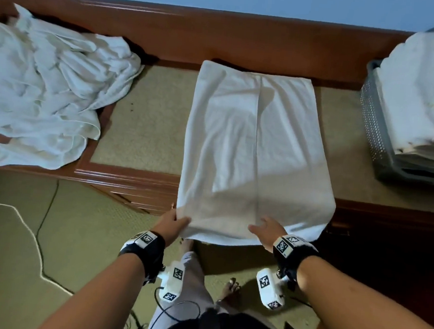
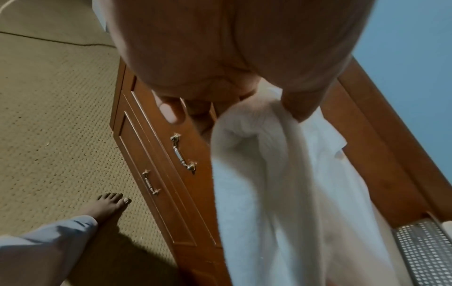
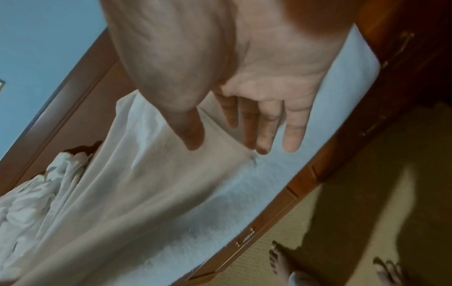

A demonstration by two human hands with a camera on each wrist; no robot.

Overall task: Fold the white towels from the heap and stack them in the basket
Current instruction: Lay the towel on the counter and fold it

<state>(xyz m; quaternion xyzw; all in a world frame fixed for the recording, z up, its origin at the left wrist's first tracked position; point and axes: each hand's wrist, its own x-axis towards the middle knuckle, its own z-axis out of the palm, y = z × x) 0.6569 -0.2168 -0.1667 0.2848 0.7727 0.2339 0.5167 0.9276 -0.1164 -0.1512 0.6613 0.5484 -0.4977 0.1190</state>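
Towel [image 1: 255, 151] lies half-folded, lengthwise on the wooden bench [image 1: 137, 184], between the heap [image 1: 46, 88] and the basket [image 1: 375, 129], near end hanging over the bench front. Left hand [image 1: 172, 223] pinches its near-left corner; right hand [image 1: 267, 231] rests flat on it, fingers straight. Looks soft, light, limp (will sag between hands), so take both near corners.

On the bench [image 1: 147, 123], the heap [image 1: 44, 88] lay left, the towel [image 1: 255, 151] in the middle, and the basket [image 1: 375, 129] of folded towels [image 1: 420, 101] right.
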